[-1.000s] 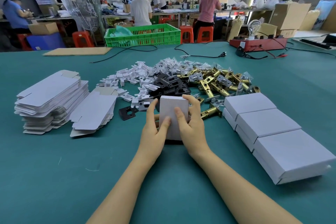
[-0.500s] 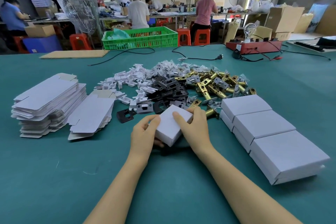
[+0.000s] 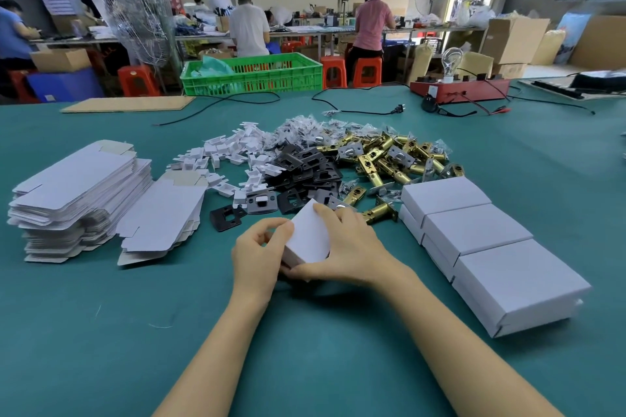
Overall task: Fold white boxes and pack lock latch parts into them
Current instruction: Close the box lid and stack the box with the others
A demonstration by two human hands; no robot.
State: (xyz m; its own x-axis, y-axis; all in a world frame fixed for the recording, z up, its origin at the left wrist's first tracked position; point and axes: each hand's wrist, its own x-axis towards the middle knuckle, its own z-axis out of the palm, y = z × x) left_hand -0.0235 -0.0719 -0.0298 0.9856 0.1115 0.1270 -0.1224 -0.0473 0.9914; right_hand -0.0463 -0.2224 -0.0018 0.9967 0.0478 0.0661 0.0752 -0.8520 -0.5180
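Observation:
I hold a small closed white box [image 3: 308, 235] tilted just above the green table, a corner pointing away from me. My left hand [image 3: 259, 252] grips its left side with curled fingers. My right hand [image 3: 349, 247] wraps over its right side, thumb under the near edge. Behind it lies a heap of parts: black strike plates [image 3: 311, 171], brass latch bolts [image 3: 389, 156], white plastic pieces [image 3: 230, 152] and small bagged screws [image 3: 305, 127]. Closed white boxes [image 3: 481, 237] sit in a row at the right. Flat unfolded box blanks [image 3: 78, 193] are stacked at the left.
A green crate [image 3: 252, 74], a cardboard sheet [image 3: 128, 104], black cables [image 3: 355, 110] and a red device with a bulb [image 3: 459, 90] lie along the table's far edge. Several people work at benches behind. Bare green table surface [image 3: 101, 332] stretches in front of the stacks.
The box stood upright on end between both hands; it has been tipped down and turned, now lying tilted with my right hand wrapped further round it.

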